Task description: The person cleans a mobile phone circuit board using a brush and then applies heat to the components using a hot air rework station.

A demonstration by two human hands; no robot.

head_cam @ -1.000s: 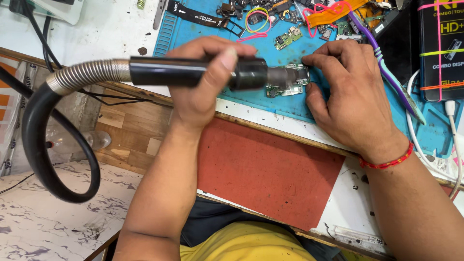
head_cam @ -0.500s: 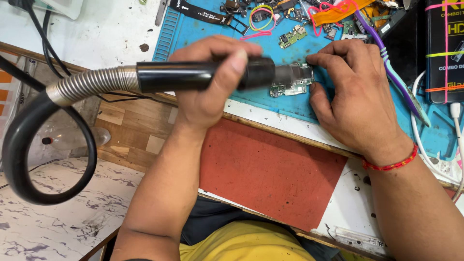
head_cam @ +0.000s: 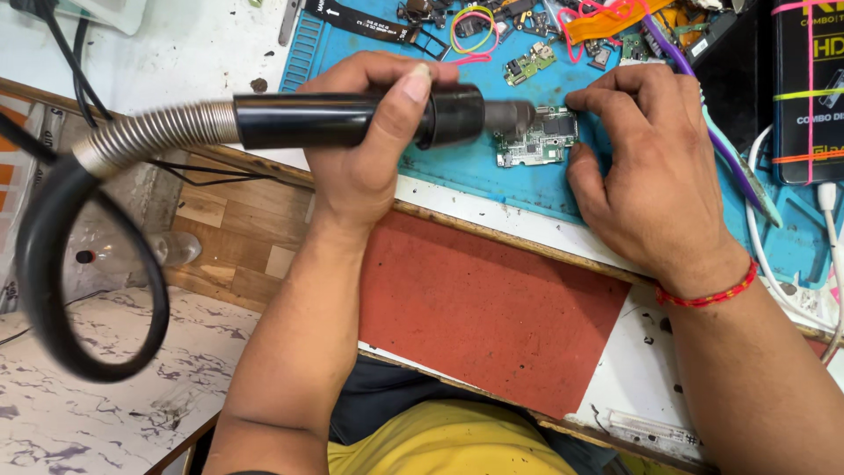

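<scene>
My left hand (head_cam: 369, 145) grips a black hot-air wand (head_cam: 352, 119), held level, its grey nozzle (head_cam: 510, 116) pointing right at a small green circuit board (head_cam: 538, 141). The board lies on a blue work mat (head_cam: 457, 171). A ribbed metal hose (head_cam: 149, 136) and a thick black cable (head_cam: 53, 281) trail left from the wand and loop down over the table's edge. My right hand (head_cam: 651, 176) rests on the mat with its fingertips pressing the board's right edge. A red thread band (head_cam: 708, 295) circles that wrist.
Small boards, flex cables and coloured rubber bands (head_cam: 470, 26) litter the mat's far side. A teal-tipped tool (head_cam: 738, 171) lies to the right, beside a black box (head_cam: 809, 88) and white cables (head_cam: 774, 264). A red pad (head_cam: 492, 317) covers the table's near edge.
The wand's nozzle has pulled back a little to the left, uncovering more of the circuit board. The black cable loop has swung. My right hand stays on the board.
</scene>
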